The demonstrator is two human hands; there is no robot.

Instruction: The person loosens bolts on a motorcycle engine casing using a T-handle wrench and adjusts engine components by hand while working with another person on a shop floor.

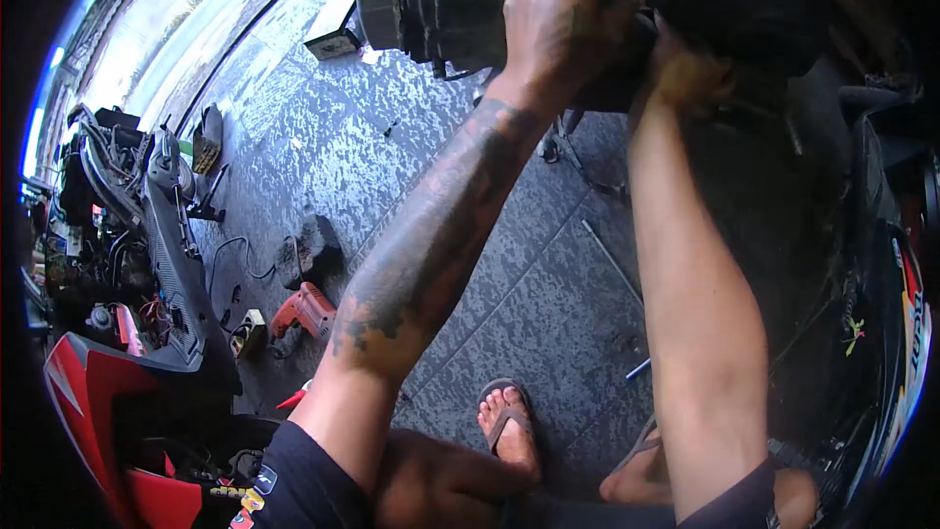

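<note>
A dark scooter engine (pixel 460 15) spans the top of the view, with a black plastic housing (pixel 739 0) at its right end. My left hand (pixel 560 15) is closed over the engine's middle, its fingers bent round a dark part and partly cut off by the top edge. My right hand (pixel 690 73) reaches under the black housing. It is smeared by motion and in shadow, so its fingers do not show clearly.
Stripped scooter bodywork (pixel 176 235) with red panels stands at left. Beside it on the dark tiled floor (pixel 509 323) lie a red power drill (pixel 305 312) and a cable. A thin metal rod (pixel 609 257) lies near my right forearm. Colourful bodywork (pixel 909 313) stands at right.
</note>
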